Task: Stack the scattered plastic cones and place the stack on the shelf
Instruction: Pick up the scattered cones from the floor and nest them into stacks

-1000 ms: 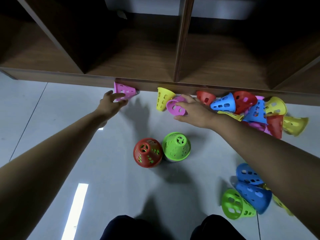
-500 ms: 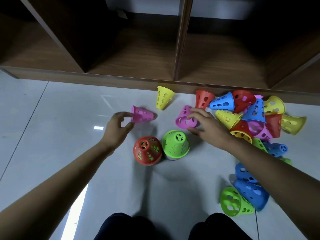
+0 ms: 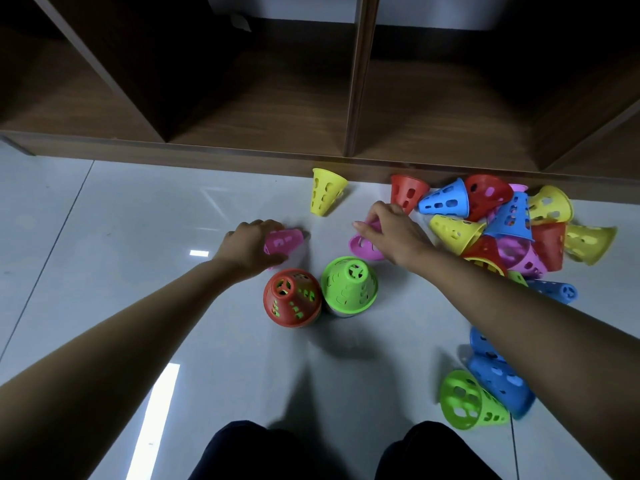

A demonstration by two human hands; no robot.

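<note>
On the pale tiled floor point(image 3: 138, 237), just in front of a low wooden shelf point(image 3: 242, 147), scattered perforated plastic cones.

At 9 o'clock of centre: left grip point(image 3: 247, 249) curled over a pink cone point(image 3: 285, 240) lying on its side, narrow end toward 3 o'clock (slightly blurred, so exact finger placement unclear).

At 1 o'clock of centre: right grip point(image 3: 391, 233) closed around a second pink cone point(image 3: 362, 245), fingers over its top, open mouth facing roughly 8 o'clock. Touching the floor or just off it: cannot tell.

Below both grips, toward 6 o'clock: two cones standing wide end down, side by side and touching. Red cone point(image 3: 291, 299) with green showing through its holes; upright green cone point(image 3: 349, 285) at its 3 o'clock.

At 12 o'clock: lone yellow cone point(image 3: 325, 190) near the shelf's front edge, wide end toward the shelf.

From 2 to 3 o'clock: jumbled pile point(image 3: 502, 220) of red, blue, yellow and pink cones against the shelf base, leaning on one another.

At 4 o'clock: two blue cones point(image 3: 502, 382) lying together, partly behind the right forearm, with a toppled green cone point(image 3: 467, 400) touching them, mouth toward 9 o'clock.

At 6 o'clock: dark-trousered knees point(image 3: 242, 452).
</note>
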